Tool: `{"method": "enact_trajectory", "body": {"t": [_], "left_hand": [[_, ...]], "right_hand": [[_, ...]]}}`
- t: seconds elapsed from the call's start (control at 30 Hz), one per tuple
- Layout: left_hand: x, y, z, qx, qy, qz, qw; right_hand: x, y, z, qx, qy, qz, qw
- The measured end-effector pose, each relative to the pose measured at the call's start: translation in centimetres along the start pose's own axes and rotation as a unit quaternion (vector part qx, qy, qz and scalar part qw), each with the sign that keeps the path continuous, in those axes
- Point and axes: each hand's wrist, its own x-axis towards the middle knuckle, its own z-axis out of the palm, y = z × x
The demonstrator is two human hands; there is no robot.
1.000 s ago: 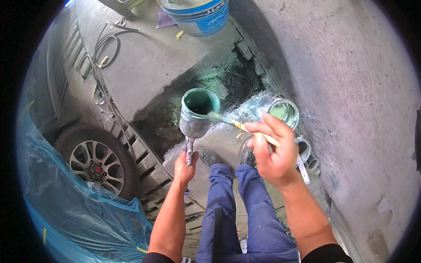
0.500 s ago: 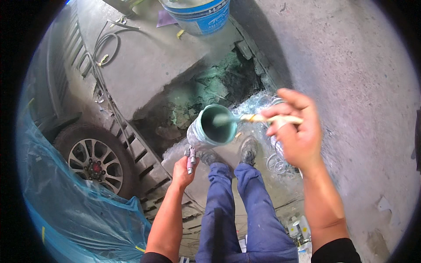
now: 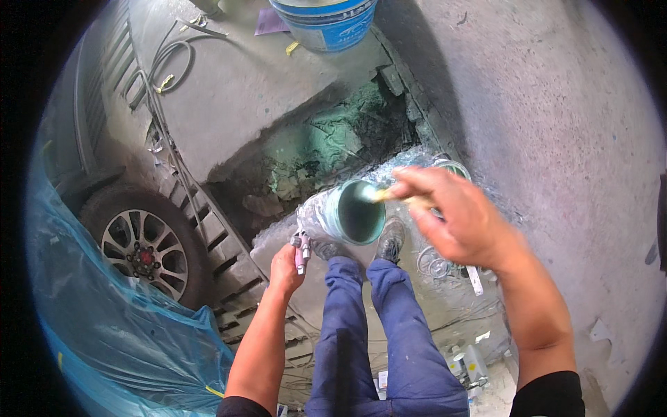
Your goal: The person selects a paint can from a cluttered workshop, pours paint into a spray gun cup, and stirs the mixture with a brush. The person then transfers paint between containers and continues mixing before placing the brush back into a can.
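My left hand (image 3: 283,270) is closed around the pinkish handle of a spray gun (image 3: 301,254). Above the gun sits a paint-smeared cup (image 3: 326,214), tilted so that its open mouth faces me, with a dark greenish inside. Pinched in the fingers of my right hand (image 3: 458,215) is a slim brush (image 3: 380,195) with a pale, yellowish handle. Its whitish-green bristle end is blurred and lies at the upper right rim of the cup. Whether the bristles touch the wall cannot be made out.
Beyond the cup a broken pit (image 3: 333,132) with greenish, paint-coated rubble opens in the floor. A blue and white bucket (image 3: 333,28) stands past it. At left are a slotted grate (image 3: 222,247), a hose (image 3: 189,66), a car wheel (image 3: 144,250) and blue plastic sheeting (image 3: 125,333). Clear containers (image 3: 438,264) stand by my right foot.
The cup has tipped further and shifted slightly right and down. My right hand has come lower and nearer to it, and the brush end has moved from mid-mouth to the upper right rim.
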Motion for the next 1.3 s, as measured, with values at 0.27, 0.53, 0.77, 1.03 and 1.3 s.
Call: {"method": "enact_trajectory", "body": {"t": [0.27, 0.53, 0.77, 1.03, 1.3], "left_hand": [[0.2, -1.0, 0.9, 0.004, 0.04, 0.023, 0.999], [0.3, -0.9, 0.9, 0.015, 0.029, 0.056, 0.998], [0.2, -0.4, 0.9, 0.004, 0.045, 0.075, 0.996], [0.3, -1.4, 1.5, 0.003, 0.07, 0.107, 0.992], [0.5, -1.1, 1.5, 0.01, 0.05, 0.09, 0.995]], "right_hand": [[-2.9, -2.0, 0.7, -0.004, 0.024, 0.018, 1.0], [-4.4, -1.0, 1.9, 0.04, 0.027, 0.107, 0.993], [-3.6, 0.0, 2.0, -0.108, -0.004, 0.063, 0.992], [-2.4, 0.6, 1.4, -0.074, 0.024, 0.094, 0.993], [-2.2, 0.0, 1.1, -0.077, 0.088, 0.091, 0.989]]}}
